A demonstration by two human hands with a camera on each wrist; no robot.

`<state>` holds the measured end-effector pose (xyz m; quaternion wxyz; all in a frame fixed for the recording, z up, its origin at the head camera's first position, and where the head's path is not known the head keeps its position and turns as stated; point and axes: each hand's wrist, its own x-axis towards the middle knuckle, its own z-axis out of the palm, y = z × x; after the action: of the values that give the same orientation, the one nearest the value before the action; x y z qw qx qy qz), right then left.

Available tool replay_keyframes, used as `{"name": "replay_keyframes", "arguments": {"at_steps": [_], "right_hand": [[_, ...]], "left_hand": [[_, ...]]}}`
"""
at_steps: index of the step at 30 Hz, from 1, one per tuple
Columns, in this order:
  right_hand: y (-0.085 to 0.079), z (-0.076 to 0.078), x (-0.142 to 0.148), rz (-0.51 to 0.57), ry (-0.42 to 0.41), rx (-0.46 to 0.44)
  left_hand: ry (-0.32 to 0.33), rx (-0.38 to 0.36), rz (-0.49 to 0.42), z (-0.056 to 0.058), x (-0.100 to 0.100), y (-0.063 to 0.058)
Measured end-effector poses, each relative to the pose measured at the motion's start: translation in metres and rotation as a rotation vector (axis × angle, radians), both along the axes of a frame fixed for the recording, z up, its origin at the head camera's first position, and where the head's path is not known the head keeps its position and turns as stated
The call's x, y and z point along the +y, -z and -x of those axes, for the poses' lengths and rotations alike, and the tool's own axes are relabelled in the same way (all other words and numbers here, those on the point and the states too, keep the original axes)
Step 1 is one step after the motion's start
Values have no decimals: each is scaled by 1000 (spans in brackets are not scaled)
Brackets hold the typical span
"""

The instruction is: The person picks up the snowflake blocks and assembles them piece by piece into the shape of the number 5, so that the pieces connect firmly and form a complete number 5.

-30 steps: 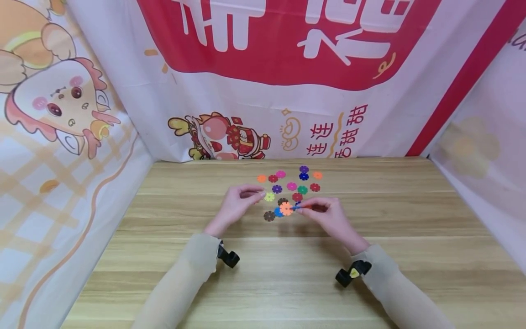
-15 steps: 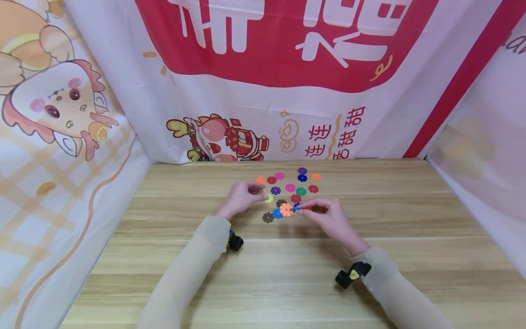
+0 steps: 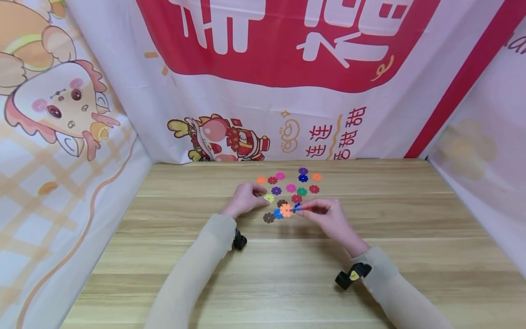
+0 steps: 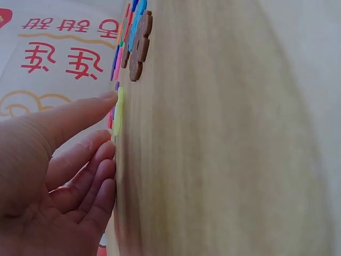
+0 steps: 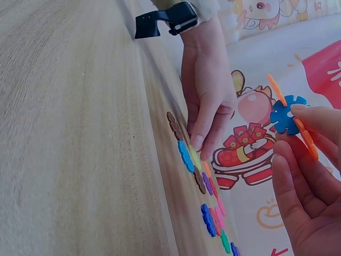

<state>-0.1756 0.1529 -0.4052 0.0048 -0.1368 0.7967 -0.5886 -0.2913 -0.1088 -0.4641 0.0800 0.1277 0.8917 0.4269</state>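
My right hand (image 3: 328,217) pinches a blue flower-shaped interlocking disc (image 5: 285,114) between thumb and fingertips. Slotted onto opposite edges of it are two orange discs, one of them facing the head camera (image 3: 286,210). This joined piece is held up above the table. My left hand (image 3: 248,199) is low at the tabletop, thumb and fingers parted around the near side of a yellow disc (image 3: 269,198). In the left wrist view the yellow disc (image 4: 119,112) lies flat, with the thumb tip and forefinger right at its edge.
Several more flower discs lie loose on the wooden table (image 3: 263,283): brown (image 3: 269,218), light blue (image 3: 278,214), green (image 3: 302,192), pink (image 3: 291,188), purple (image 3: 276,191), and orange (image 3: 317,176). A printed cloth (image 3: 246,100) hangs behind the table, with others at the sides.
My left hand has shifted slightly right and down to the yellow disc, its thumb and fingers now parted at the edge. The right hand holds its joined piece almost still.
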Motion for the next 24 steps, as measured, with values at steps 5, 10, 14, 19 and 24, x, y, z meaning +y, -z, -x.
{"name": "replay_keyframes", "arguments": {"at_steps": [5,10,14,19,24], "right_hand": [[1,0,1,15,2,-1],[6,2,2,13,7,1],[21,10,6,7,13,1],[33,16,10,17,11,19],[36,16,12,29,0,38]], "left_hand": [[2,-7,21,1,2,0],[-7,-15,44,1,5,-2],[-17,-19,50,1,6,-3],[-23,-17,39,1,6,-2],[-21,-22,-34,-1,4,-2]]}}
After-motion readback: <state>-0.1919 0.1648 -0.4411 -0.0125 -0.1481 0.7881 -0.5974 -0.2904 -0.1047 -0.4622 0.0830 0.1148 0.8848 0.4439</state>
